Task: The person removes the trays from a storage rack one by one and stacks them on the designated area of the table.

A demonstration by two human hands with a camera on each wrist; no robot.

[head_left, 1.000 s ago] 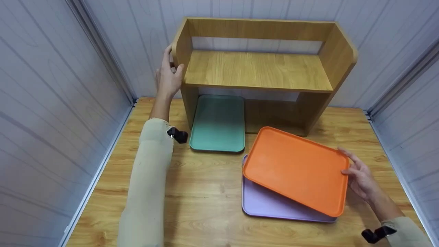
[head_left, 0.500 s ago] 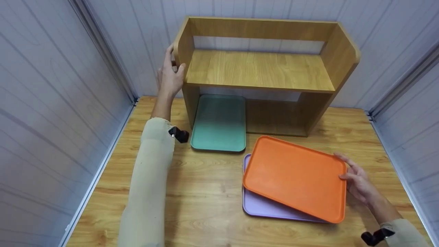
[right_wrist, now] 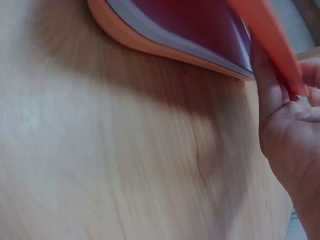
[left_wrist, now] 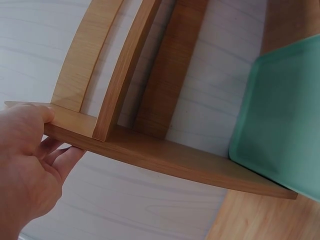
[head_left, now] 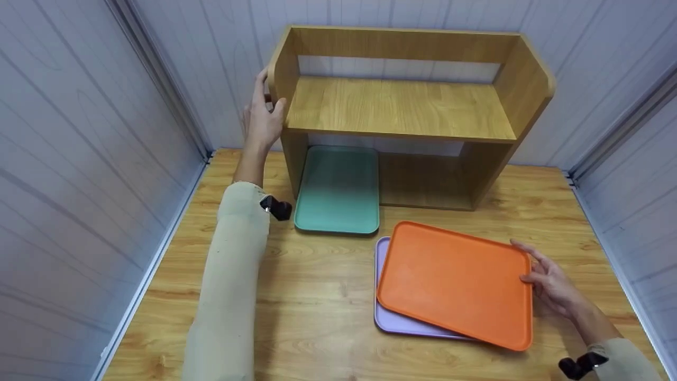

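Observation:
My right hand (head_left: 545, 280) holds the right edge of an orange tray (head_left: 455, 283), tilted just over a purple tray (head_left: 389, 317) that lies on the wooden table (head_left: 317, 296). The right wrist view shows my right-hand fingers (right_wrist: 267, 75) under the orange tray's rim (right_wrist: 265, 30). My left hand (head_left: 263, 114) grips the left side panel of a wooden shelf unit (head_left: 402, 106). In the left wrist view my left hand (left_wrist: 30, 165) has its thumb on top of the panel's edge (left_wrist: 165, 155) and its fingers below it.
A green tray (head_left: 337, 190) lies flat on the table, half under the shelf's lower opening, and shows as the green tray (left_wrist: 280, 115) beside the panel. White panelled walls (head_left: 79, 159) close in the table on the left, back and right.
The orange tray has come down and toward me, lying flatter and lower over the purple tray. My left hand has stayed on the shelf's side panel.

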